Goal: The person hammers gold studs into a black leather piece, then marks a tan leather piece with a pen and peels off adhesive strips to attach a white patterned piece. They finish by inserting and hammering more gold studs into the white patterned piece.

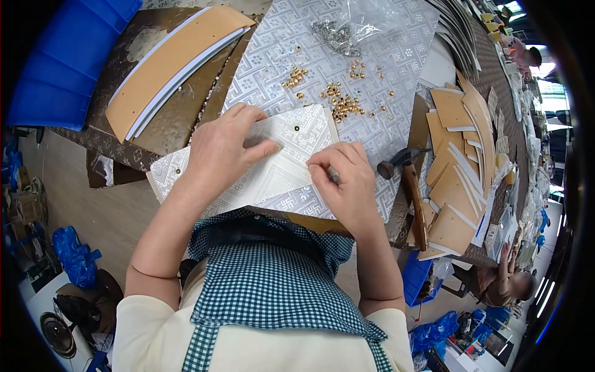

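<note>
My left hand [226, 149] grips a white-and-silver patterned panel [288, 139], its fingers curled at the far edge and its thumb on top. Two small dark-centred metal rings, one a gold-rimmed eyelet [297, 129], are set in the panel. Close to the panel's right edge, my right hand [346, 183] is closed in a pinch. A short grey metal piece [334, 176] shows between its fingers; most of it is hidden. Small gold metal fittings [341, 102] lie scattered beyond the panel on a silver patterned sheet [396, 80].
A hammer [412, 198] with a wooden handle lies right of my right hand. Tan curved panels [458, 161] are piled farther right, and more tan panels [180, 62] are stacked at left. Silver fittings [334, 37] sit by a clear bag [372, 15]. A blue bin [62, 62] stands far left.
</note>
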`<state>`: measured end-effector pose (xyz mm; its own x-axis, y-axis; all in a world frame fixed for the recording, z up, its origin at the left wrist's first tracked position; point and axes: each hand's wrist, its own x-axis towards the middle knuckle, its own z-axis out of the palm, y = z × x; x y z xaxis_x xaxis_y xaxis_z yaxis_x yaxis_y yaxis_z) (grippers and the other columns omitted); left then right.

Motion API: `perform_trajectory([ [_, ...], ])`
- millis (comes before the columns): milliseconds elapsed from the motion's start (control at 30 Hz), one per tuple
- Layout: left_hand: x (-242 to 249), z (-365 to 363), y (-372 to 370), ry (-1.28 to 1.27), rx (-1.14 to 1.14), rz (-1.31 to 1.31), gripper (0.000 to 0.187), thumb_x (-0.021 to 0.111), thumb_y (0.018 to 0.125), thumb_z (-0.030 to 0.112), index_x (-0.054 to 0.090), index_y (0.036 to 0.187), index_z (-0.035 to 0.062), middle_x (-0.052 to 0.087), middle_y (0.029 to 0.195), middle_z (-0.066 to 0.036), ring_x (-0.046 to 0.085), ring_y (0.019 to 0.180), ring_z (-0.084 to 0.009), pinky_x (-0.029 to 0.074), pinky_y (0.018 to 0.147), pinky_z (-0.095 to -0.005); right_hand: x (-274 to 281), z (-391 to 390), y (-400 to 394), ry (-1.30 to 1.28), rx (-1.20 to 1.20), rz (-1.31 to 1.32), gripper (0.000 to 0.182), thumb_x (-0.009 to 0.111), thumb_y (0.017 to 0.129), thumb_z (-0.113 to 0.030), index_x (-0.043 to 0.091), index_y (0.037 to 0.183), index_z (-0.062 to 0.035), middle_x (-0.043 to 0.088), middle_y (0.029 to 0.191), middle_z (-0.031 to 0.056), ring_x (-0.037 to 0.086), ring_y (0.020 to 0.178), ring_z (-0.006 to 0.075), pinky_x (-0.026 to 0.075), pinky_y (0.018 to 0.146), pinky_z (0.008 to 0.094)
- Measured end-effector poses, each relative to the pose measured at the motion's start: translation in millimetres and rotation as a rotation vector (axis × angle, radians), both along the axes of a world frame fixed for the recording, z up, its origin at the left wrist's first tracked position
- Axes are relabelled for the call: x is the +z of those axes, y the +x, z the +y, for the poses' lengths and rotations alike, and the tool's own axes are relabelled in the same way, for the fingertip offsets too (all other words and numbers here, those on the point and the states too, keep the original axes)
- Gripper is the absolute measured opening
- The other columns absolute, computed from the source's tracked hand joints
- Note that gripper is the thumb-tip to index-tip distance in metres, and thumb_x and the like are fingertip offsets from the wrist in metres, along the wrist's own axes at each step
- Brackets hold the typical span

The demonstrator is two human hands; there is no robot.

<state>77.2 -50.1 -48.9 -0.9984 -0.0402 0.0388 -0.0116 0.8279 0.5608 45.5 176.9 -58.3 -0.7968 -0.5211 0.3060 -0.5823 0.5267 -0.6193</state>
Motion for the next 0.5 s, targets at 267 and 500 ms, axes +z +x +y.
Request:
perform_trajectory([
  [267,3.7,1.4,-0.7,0.037,0.024,-0.049,0.047,0.078,0.078,0.037,0.066,0.111,0.0057,0.069,0.107,-0.009,0.069,0.091,-0.0288,0.054,0.079,-0.0392,17.8,23.6,3.0,-0.079,-0.206,0.046,0.026,0.073,0.078,-0.003,0.065,0.102,-0.0070,0.061,0.083,0.0052,0.057,0.081,0.0218,0.048,0.073,0.0335],
  [500,3.1,0.9,-0.3,0.042,0.031,-0.068,0.048,0.079,0.078,0.037,0.067,0.112,0.0055,0.069,0.109,-0.008,0.069,0.094,-0.0282,0.053,0.082,-0.0381,48.6,150.7,10.3,0.649,-0.627,-0.402,0.031,0.074,0.082,-0.027,0.060,0.093,-0.0016,0.061,0.087,0.0140,0.059,0.083,0.0322,0.047,0.075,0.0437],
])
